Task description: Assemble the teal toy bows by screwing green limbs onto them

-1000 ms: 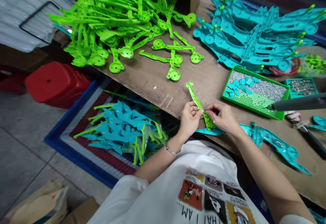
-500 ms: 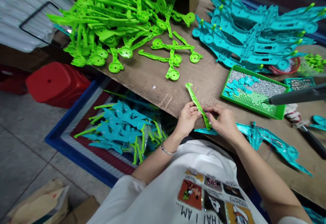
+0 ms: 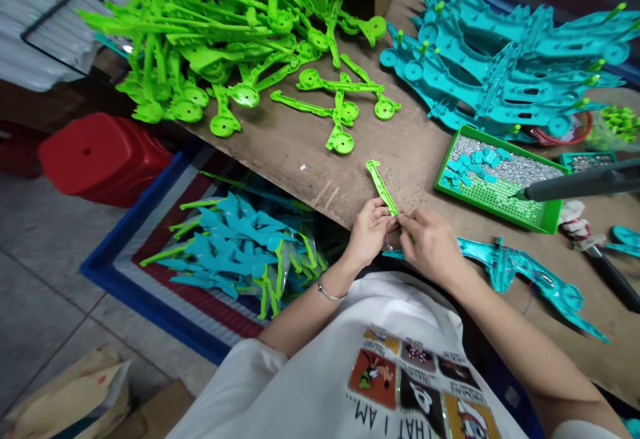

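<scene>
Green part [image 3: 383, 189] sits clamped in our left hand [image 3: 369, 234], fingers bent; our right hand [image 3: 434, 242] curls palm-down alongside, its grip hidden.

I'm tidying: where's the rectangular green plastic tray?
In the head view, the tray lies right of centre on the brown tabletop, between the stacked turquoise plastic frames and the right hand.

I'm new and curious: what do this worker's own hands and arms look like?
Both the left hand and right hand are gloveless. A thin, silvery bangle circles the left wrist; none shows on the right. The sleeves are short and white.
</scene>
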The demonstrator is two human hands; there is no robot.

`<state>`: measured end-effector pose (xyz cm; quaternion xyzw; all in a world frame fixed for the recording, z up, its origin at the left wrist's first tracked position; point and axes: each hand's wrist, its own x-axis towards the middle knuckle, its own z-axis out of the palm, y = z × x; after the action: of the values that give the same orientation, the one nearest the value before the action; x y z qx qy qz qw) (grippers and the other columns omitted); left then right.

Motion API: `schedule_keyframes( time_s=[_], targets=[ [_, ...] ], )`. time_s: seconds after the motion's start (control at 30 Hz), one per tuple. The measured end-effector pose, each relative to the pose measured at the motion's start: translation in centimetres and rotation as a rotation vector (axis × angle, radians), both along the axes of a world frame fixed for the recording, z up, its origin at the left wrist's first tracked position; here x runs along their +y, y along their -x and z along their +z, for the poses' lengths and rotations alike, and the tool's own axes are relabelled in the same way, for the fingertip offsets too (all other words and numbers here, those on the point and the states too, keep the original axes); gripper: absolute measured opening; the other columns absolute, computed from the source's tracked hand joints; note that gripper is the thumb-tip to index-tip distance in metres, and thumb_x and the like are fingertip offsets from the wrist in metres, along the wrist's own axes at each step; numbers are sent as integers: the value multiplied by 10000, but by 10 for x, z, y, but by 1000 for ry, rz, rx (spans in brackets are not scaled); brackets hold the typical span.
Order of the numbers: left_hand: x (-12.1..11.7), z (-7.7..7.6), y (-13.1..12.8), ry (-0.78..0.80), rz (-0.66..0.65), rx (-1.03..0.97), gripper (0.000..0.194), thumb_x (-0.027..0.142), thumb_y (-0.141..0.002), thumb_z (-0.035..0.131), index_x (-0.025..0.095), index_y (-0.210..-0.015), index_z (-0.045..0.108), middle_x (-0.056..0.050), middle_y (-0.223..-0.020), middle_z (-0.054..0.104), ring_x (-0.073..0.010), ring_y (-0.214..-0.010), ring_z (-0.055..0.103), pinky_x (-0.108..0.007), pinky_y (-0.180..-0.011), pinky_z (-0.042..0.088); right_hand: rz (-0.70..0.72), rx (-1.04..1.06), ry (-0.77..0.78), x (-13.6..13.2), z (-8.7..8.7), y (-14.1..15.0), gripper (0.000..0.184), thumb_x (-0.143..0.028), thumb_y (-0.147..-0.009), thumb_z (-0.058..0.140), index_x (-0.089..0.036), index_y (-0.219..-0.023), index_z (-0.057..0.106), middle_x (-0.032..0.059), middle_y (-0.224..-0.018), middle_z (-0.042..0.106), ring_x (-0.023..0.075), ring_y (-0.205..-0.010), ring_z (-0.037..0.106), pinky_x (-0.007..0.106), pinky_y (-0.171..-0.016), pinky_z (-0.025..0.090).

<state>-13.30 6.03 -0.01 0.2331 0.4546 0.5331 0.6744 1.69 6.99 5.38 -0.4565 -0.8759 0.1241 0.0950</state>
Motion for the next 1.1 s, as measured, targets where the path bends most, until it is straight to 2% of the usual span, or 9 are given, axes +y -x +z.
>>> schedule_keyframes(
  time_s=[0.17,0.27,0.33,0.4,0.5,0.6,0.77,0.93,1.1],
  targets=[
    [0,-3,0,-36,16,30,449,164,-805,732,175,-1218,557,-47,-1046,753,-166,-941,733,-291,-880,574,245,209,136,31,14,-7,357,-126,-971,467,-206,-1269,647,104,-1051,618,214,-926,587,323,-817,470],
    [1,-4,2,-36,14,21,488,164,-799,732,185,-1246,538,-48,-1041,746,-170,-952,724,-264,-824,565,351,222,195,41,16,-1,259,-169,-985,495,-202,-1151,692,101,-1037,605,198,-896,592,311,-795,475],
    [1,-4,2,-19,17,-27,532,179,-794,751,198,-1269,512,-38,-1026,736,-159,-923,718,-267,-819,564,318,290,246,48,15,2,181,-185,-972,525,-182,-1021,700,92,-984,622,186,-866,605,298,-777,476],
    [2,-2,2,-2,20,-66,562,183,-778,778,208,-1265,499,-26,-1025,721,-145,-893,712,-288,-847,570,195,382,295,57,14,3,122,-186,-940,562,-180,-950,683,62,-891,658,169,-801,616,283,-748,472],
    [2,3,2,11,22,-85,552,186,-752,812,214,-1216,514,-21,-1075,694,-136,-892,702,-314,-872,578,14,453,381,69,8,3,85,-215,-890,620,-189,-935,688,20,-799,707,146,-705,621,262,-695,458],
    [3,8,3,13,33,-80,507,183,-750,816,212,-1176,542,-24,-1138,672,-125,-919,688,-282,-846,572,-56,453,472,77,0,6,126,-275,-876,652,-187,-927,726,21,-823,740,139,-690,620,255,-677,452],
    [8,11,5,25,58,-138,426,197,-821,746,213,-1191,535,-10,-1065,702,-115,-927,685,-273,-855,560,-21,477,493,87,-10,10,183,-341,-868,688,-182,-896,774,30,-838,718,146,-738,628,272,-711,453],
    [15,7,3,6,76,-104,464,179,-771,773,194,-1163,524,15,-933,698,-96,-805,665,-229,-760,532,11,509,560,94,-15,12,185,-341,-839,701,-196,-869,811,30,-817,691,157,-768,633,293,-746,470],
    [21,6,-2,52,125,-89,342,205,-794,742,197,-1040,504,29,-869,681,-109,-749,677,-291,-766,575,8,483,574,95,-12,9,214,-253,-829,640,-190,-933,817,36,-821,693,158,-746,625,296,-721,477]
  ],
)
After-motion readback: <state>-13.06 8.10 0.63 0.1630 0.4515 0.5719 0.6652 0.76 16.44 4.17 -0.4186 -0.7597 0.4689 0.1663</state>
